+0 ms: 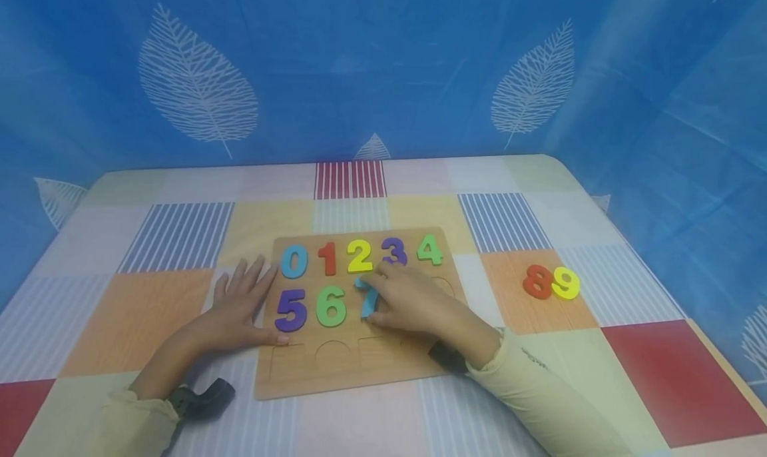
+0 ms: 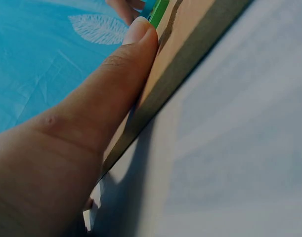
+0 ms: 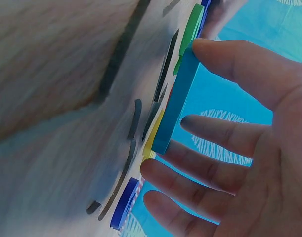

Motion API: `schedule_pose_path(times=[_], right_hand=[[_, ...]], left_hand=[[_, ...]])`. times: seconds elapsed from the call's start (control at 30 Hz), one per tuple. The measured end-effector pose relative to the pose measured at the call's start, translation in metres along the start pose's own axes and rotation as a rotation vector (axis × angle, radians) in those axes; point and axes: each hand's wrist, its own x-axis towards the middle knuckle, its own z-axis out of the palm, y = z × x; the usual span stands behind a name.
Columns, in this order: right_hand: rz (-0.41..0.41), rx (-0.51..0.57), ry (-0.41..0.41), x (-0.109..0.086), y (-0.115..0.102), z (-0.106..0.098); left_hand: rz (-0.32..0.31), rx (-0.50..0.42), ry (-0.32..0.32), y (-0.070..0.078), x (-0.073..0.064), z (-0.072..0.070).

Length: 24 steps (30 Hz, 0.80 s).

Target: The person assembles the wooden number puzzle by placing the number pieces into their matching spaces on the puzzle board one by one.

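A wooden number board [image 1: 311,370] lies on the table. In its top row sit a blue 0 [image 1: 286,262], red 1 [image 1: 330,260], yellow 2 [image 1: 359,265], purple 3 [image 1: 392,249] and green 4 [image 1: 430,250]. Below are a purple 5 [image 1: 291,316] and a green 6 [image 1: 331,315]. My right hand [image 1: 413,297] pinches a blue number 7 [image 3: 178,98] between thumb and fingers, to the right of the 6. My left hand [image 1: 240,310] rests at the board's left side, fingers spread, its thumb [image 2: 126,59] lying on the edge.
A red 8 [image 1: 535,282] and a yellow 9 [image 1: 566,284] lie touching on the patchwork tablecloth [image 1: 527,350], right of the board. Empty recesses show along the board's lower row. A blue curtain [image 1: 371,64] with white leaves hangs behind the table and along its right side.
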Motion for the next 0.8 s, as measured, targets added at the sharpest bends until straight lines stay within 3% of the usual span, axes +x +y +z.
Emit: schedule_pose_path(times=[0.8], right_hand=[[-0.008,0.005,-0.043,-0.0004,-0.0011,0.0012]], left_hand=[[-0.001,-0.003,-0.006,0.0001,0.0004,0.0002]])
